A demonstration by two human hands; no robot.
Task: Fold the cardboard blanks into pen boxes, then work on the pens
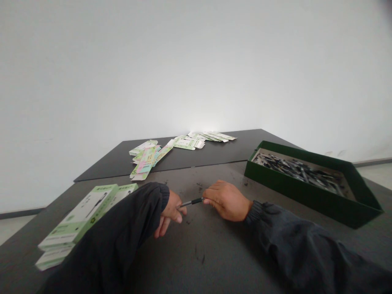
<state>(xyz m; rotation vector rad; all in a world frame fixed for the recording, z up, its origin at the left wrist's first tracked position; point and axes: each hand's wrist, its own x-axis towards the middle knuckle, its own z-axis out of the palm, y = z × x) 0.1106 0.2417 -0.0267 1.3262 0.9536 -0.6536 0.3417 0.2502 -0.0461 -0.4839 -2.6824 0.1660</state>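
Observation:
A slim pen (pixel 190 203) with a dark grip section spans the gap between my two hands, just above the dark table. Its clear end lies between the fingers of my left hand (pixel 170 210), which is closed on it with the lower fingers curled down. The dark end meets the thumb and fingertips of my right hand (pixel 227 200), pinched around it. The tip itself is hidden by the right fingers. To the right stands a green box (pixel 288 200) holding many loose pens (pixel 295 169).
Green-and-white pen cartons (pixel 82 214) are stacked at the left, partly behind my left sleeve. Flattened cartons (pixel 145 161) lie further back, with more flat cartons (pixel 186 142) near the wall. A seam crosses the dark table (pixel 196 261) behind my hands.

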